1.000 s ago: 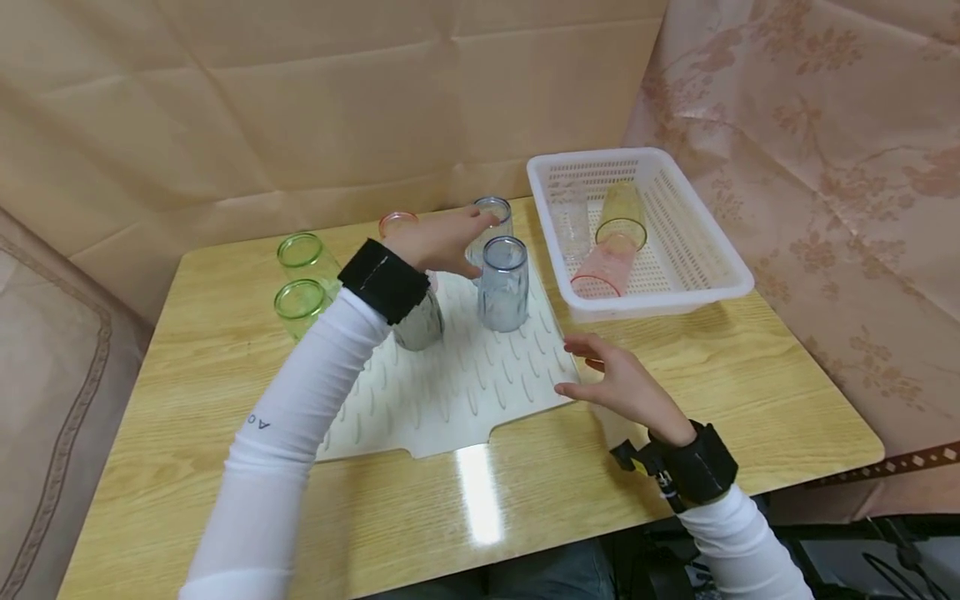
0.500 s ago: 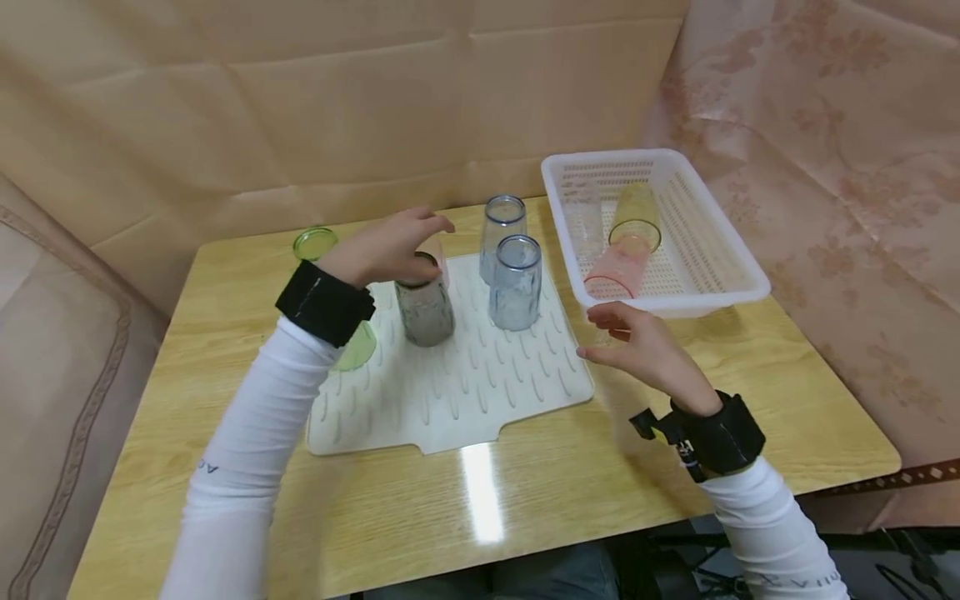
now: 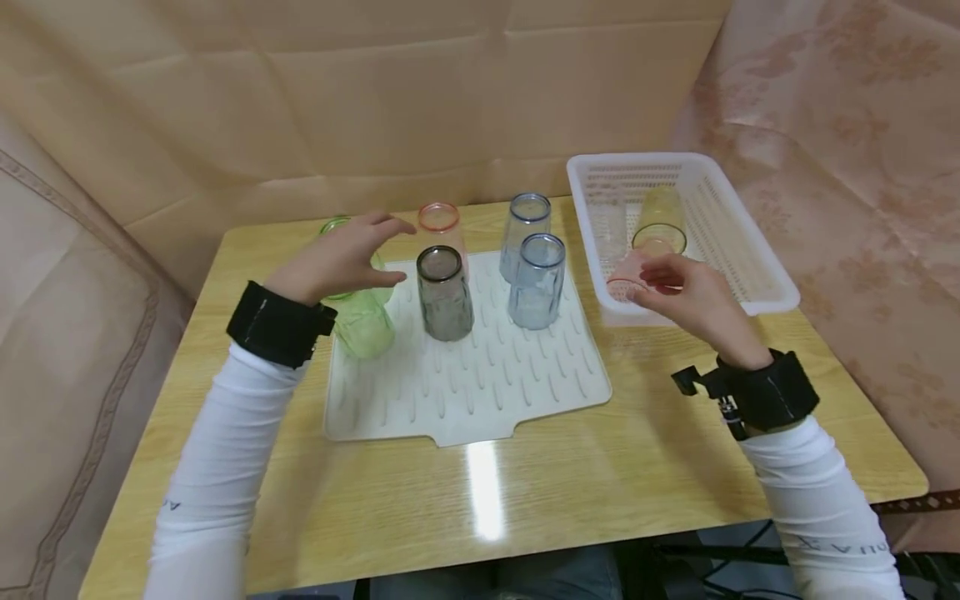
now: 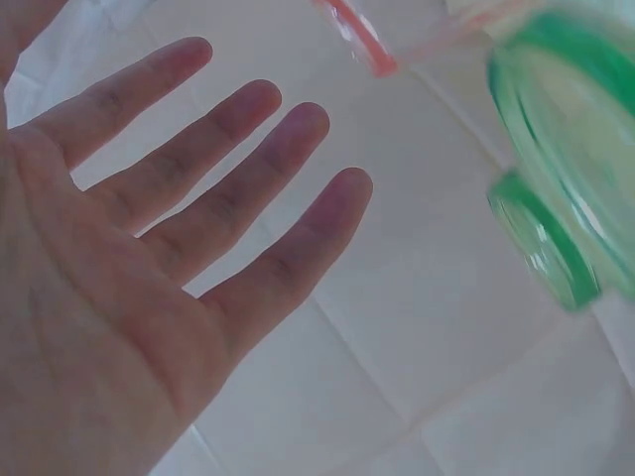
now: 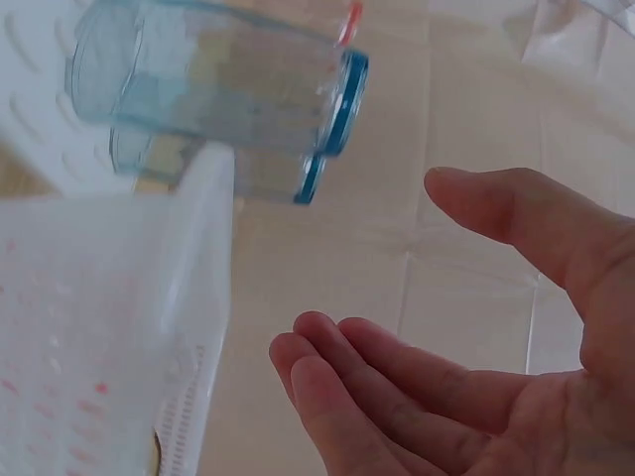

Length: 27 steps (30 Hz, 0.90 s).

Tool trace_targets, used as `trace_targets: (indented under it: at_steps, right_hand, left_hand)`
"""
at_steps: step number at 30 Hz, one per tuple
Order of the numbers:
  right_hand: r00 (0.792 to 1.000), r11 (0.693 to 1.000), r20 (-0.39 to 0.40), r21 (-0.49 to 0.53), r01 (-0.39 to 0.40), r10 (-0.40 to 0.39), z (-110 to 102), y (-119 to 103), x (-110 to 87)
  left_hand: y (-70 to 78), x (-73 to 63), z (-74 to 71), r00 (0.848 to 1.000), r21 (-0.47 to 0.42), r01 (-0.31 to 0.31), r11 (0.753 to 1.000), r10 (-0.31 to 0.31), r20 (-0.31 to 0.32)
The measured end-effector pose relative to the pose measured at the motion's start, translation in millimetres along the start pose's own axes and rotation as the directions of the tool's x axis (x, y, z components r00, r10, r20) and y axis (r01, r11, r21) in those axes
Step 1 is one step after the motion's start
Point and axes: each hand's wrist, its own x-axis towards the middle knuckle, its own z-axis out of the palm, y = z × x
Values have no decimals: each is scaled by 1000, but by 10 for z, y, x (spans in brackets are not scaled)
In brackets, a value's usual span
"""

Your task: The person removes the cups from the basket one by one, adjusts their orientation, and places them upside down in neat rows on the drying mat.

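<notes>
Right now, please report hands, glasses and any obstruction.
Left hand empty; right hand empty, over rim of basket. Dark glass stands on mat; yellow glass lies in basket. Left hand partly hides green glasses in head view.

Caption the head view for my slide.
Left grip near green glasses, right grip at white basket, a gray glass and blue glasses standing between.

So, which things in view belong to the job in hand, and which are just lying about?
Likely part of the job:
green glasses
grey glass
blue-rimmed glasses
red-rimmed glasses
yellow glass
clear glass
white mat
white basket

Apparently just surroundings:
wooden table
beige cloth
floral cloth
</notes>
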Motion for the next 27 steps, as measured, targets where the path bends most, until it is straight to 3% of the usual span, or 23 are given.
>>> trace_targets:
  at_steps: [11, 19, 27]
  right_hand:
    - [995, 989, -9, -103, -104, 103, -353, 222, 411]
    - [986, 979, 8, -118, -166, 168, -483, 415, 687]
    - [970, 959, 35, -160, -233, 241, -530, 441, 821]
  left_hand:
    - [-155, -457, -217, 996, -26, 19, 999, -22, -88]
    - [-247, -536, -186, 994, -10, 44, 999, -45, -95]
    - [-275, -605, -155, 992, -11, 63, 998, -64, -106]
